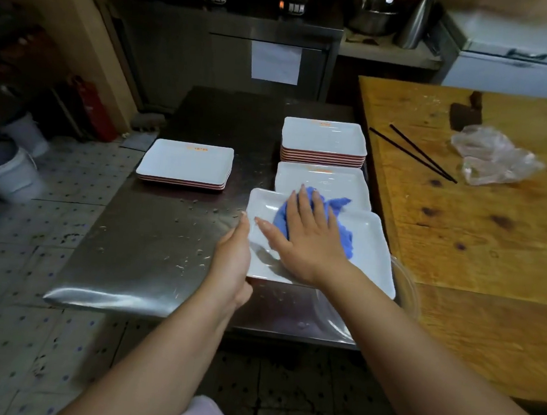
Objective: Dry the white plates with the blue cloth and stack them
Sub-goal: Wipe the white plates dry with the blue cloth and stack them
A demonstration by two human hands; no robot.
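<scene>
Head view: left hand (pixel 233 256) grips the near-left rim of the white rectangular plate (pixel 371 249), thumb on top, remaining fingers hidden beneath. Right hand (pixel 306 233) lies flat, fingers straight and spread, pressing the blue cloth (pixel 345 238) into the plate's well. I see the plate held just above the steel counter (pixel 149 246), its far edge overlapping a second plate (pixel 324 180) directly beyond the hands.

Further beyond that sits a taller stack of plates (pixel 324 142); a low stack (pixel 185 165) lies beyond and left of the left hand. Which stack is the dried one I cannot tell for certain; I judge the low one.

Handling notes (judgement): plate looks rigid, glazed, probably melamine or ceramic, moderately light. Wet glaze will be slippery, so a rim pinch with fingers underneath is the sensible hold, at the short edge. Raised rim gives purchase. Cloth is soft, bunches readily, conforms to corners; flat palm pressure suits it.

Risk: the plate is borne by one hand only, so strong wiping pressure could tip it.
</scene>
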